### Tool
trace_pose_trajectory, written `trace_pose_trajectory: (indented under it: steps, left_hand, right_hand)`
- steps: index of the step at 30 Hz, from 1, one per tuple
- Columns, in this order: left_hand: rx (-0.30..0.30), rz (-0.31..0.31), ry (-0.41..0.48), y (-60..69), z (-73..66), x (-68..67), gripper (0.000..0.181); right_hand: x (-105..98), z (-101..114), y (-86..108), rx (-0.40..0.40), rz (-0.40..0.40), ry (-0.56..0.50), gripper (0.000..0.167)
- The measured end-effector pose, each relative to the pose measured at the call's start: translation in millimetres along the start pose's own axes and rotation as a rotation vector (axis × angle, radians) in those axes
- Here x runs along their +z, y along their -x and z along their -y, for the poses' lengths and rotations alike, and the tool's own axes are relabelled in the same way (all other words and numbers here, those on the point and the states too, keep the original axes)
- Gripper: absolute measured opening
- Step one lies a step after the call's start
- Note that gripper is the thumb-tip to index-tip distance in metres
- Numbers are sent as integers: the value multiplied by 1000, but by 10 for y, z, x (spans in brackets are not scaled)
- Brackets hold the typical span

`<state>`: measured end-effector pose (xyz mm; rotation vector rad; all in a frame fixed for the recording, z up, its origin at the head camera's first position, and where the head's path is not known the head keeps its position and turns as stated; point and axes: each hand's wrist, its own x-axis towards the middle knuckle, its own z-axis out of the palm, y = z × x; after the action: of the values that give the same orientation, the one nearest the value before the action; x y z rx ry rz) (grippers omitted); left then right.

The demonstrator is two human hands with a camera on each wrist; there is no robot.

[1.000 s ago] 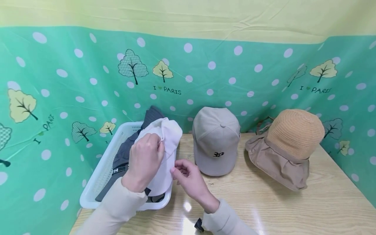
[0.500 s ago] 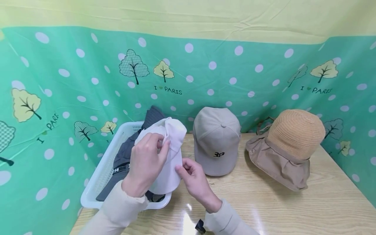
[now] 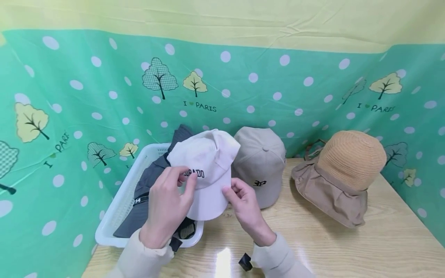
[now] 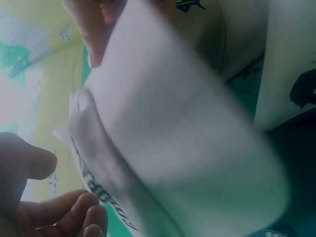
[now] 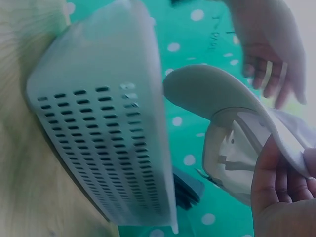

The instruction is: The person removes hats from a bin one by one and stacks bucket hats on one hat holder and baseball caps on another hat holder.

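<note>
A white baseball cap (image 3: 208, 200) with dark lettering on its front hangs over the basket's right side, held up by its brim. My right hand (image 3: 248, 208) pinches the brim's right edge between thumb and fingers, and the right wrist view shows the cap's hollow underside (image 5: 237, 143). Close to the cap's front is my left hand (image 3: 168, 204), its fingers loosely bent with nothing between them. In the left wrist view, a gap parts the left thumb (image 4: 42, 163) from the fingers, beside the lettering.
A white plastic basket (image 3: 107, 227) at left contains dark grey hats (image 3: 133, 216). Right of it, a grey cap (image 3: 262, 154) stands on the wooden table (image 3: 393, 239). Farther right is a straw hat (image 3: 351, 158) with a brown cloth brim. A polka-dot curtain (image 3: 295, 88) hangs behind.
The white cap has risen and moved right, partly out over the table, with the right hand on its brim. My left hand has let go of the cap, uncovering its lettering.
</note>
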<state>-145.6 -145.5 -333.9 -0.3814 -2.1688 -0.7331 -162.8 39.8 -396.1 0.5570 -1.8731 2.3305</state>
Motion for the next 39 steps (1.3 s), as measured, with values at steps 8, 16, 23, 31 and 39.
trace_pose_trajectory:
  steps: [8,16,23,31,39]
  left_hand:
    - [-181,-16,57,164,121,79,26]
    - [-411,129,218,199,107,191,38]
    - [-508,221,305,181,83,297,35]
    - [-531,153,562,200,10,392,35]
    - [-474,30,690,197,-194,536,35]
  right_hand:
    - [-165,134,-29,-27,14,-95,20]
    - [-314,243,-35,-79,-24,-178,11]
    - [-458,255,-36,-108,60,-291,19]
    - [-610,291,-28,-130,19,-309,22]
    - [-794,356,-19,-161,-29,-312,22]
